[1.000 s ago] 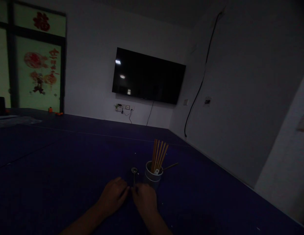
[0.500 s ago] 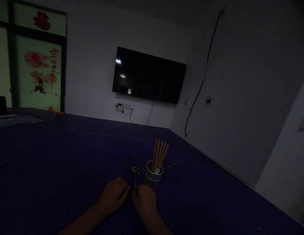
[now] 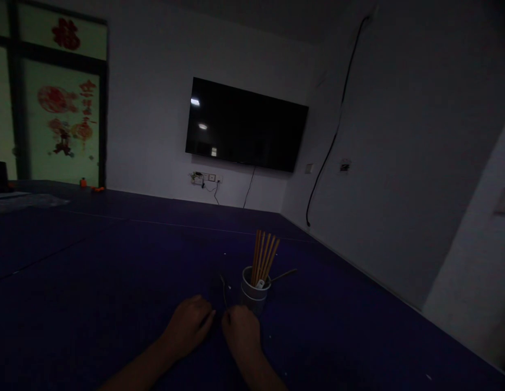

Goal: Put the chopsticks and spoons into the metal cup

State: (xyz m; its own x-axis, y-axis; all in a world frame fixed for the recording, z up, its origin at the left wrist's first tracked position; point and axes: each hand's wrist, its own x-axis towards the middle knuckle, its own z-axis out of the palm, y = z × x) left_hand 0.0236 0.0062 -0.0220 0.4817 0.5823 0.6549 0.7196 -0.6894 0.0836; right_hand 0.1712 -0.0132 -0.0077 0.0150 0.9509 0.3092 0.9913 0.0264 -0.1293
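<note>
A thin metal spoon (image 3: 225, 292) stands up from my right hand (image 3: 242, 328), which is closed round the lower part of its handle. Its bowl points away from me and is seen nearly edge-on. Just left of it, my left hand (image 3: 190, 325) rests on the dark blue surface, thumb apart from the loosely bent fingers, with nothing seen in it. A grey cylindrical holder (image 3: 254, 294) stands just beyond my right hand, which hides part of its base. Several wooden chopsticks (image 3: 264, 258), a pale handle end (image 3: 259, 284) and a slanting thin handle (image 3: 284, 275) stick out of it.
The dark blue tabletop (image 3: 155, 260) stretches to the walls, with small pale specks on it. Clear plastic (image 3: 30, 202) lies at the far left, near small orange objects (image 3: 98, 189). A television (image 3: 246, 126) and a hanging black cable (image 3: 330, 144) are on the walls.
The spoon has turned in my right hand, so its bowl, seen face-on before, now shows nearly edge-on. My left hand and the holder have hardly moved.
</note>
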